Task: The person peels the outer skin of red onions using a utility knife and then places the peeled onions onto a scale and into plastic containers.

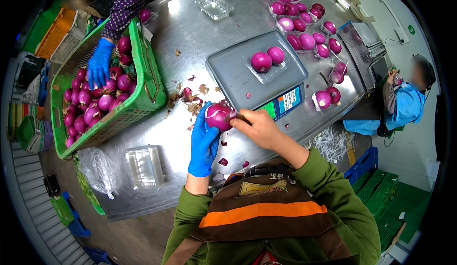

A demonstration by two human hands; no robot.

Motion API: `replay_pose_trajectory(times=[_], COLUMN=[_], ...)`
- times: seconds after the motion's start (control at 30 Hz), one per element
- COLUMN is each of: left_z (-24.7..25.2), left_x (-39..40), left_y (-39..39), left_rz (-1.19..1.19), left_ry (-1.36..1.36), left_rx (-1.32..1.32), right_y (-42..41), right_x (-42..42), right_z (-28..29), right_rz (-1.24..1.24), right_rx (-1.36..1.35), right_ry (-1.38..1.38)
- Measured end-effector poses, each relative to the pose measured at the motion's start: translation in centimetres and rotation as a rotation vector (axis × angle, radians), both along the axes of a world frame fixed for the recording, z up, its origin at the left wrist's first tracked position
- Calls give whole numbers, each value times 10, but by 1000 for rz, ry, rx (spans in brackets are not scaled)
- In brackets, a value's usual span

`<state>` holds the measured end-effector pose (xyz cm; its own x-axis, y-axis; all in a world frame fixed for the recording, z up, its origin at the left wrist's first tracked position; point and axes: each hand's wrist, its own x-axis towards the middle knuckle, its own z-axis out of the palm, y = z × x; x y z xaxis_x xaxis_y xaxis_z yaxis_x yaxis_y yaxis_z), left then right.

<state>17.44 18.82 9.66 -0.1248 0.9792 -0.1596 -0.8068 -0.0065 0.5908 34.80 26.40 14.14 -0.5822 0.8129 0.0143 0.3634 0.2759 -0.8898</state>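
My left hand [204, 143], in a blue glove, grips a red onion [218, 116] above the steel table. A pale streak runs across the onion's skin. My bare right hand [260, 128] is closed around the dark handle of a small knife [245, 118], held against the onion's right side; its blade is mostly hidden. Just beyond my hands is a digital scale [228, 70]. On its grey platform a clear plastic punnet [266, 76] carries two red onions [261, 62]. Loose onion skins [194, 99] lie on the table to the left of the scale.
At left, a co-worker's blue-gloved hand [100, 63] reaches into a green crate [151, 81] of red onions. A stack of clear punnets [144, 167] and a plastic bag [98, 168] lie nearer. Several filled punnets [303, 47] stand far right; another person [407, 102] is beyond.
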Motion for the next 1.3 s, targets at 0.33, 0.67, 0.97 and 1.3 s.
replay_pose_trajectory(times=[0.33,0.67,0.97,1.3], left_z=[9,7,4,-16], left_x=[1,3,-4,-8], left_y=[5,8,2,12], left_rz=[30,32,-55,63], left_ry=[72,97,63,400], left_rx=[69,41,32,-92], right_y=[8,-3,6,0], right_x=[5,1,6,1], right_z=[22,8,1,12], right_rz=[-58,-33,-30,102], right_rx=[-276,-183,-480,254], right_ry=[16,-83,87,-79])
